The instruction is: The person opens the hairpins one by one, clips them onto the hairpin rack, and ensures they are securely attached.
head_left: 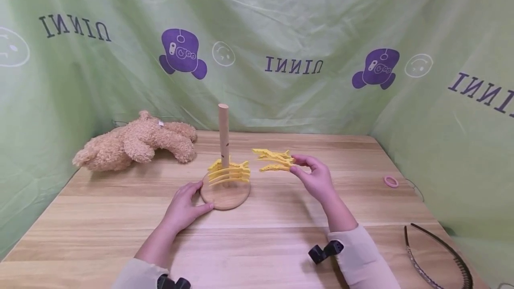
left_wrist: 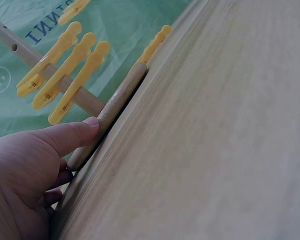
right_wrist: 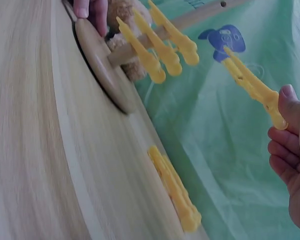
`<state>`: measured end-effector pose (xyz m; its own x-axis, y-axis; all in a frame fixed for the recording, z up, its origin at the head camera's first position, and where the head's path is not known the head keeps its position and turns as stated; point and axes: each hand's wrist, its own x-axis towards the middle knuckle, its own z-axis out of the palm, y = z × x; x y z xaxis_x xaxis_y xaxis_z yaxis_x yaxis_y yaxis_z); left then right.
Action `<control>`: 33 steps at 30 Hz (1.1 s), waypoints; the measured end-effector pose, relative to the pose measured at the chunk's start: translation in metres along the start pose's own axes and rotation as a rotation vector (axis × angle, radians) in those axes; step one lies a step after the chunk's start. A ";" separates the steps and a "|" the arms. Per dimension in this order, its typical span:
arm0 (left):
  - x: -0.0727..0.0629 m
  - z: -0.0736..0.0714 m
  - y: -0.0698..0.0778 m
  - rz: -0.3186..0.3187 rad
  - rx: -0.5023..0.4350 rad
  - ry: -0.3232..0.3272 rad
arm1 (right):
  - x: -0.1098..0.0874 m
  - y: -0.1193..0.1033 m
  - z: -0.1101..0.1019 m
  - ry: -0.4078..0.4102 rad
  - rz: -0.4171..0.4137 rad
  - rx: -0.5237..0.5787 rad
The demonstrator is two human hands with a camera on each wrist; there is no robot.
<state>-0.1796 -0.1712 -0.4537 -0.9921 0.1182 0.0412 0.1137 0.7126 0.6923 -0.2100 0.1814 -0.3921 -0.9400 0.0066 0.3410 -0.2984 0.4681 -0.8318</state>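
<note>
A wooden post on a round base, a small stand, stands upright on the table. Several yellow alligator hair clips sit stacked crosswise low on its post. My left hand grips the base's left edge, thumb at the front and fingers farther back; in the left wrist view the thumb lies against the rim. Right of the stand, my right hand pinches the end of another yellow hair clip, raised above the table and apart from the post. One more yellow clip lies on the table beyond it.
A brown teddy bear lies at the back left. On the right are a pink ring and, nearer me, a dark headband. A green printed curtain encloses the table's back and sides.
</note>
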 end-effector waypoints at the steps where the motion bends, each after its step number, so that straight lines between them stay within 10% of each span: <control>1: 0.000 0.000 0.000 -0.003 0.000 -0.002 | 0.001 -0.003 0.003 0.012 -0.005 0.006; 18: 0.000 0.002 -0.002 0.000 -0.013 0.013 | 0.018 -0.028 0.078 -0.067 -0.039 0.071; 33: -0.001 0.002 -0.001 -0.004 -0.008 0.014 | 0.020 -0.034 0.094 -0.130 -0.053 0.026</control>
<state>-0.1788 -0.1708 -0.4558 -0.9932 0.1061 0.0485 0.1096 0.7073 0.6984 -0.2345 0.0827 -0.3977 -0.9359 -0.1328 0.3264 -0.3507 0.4419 -0.8257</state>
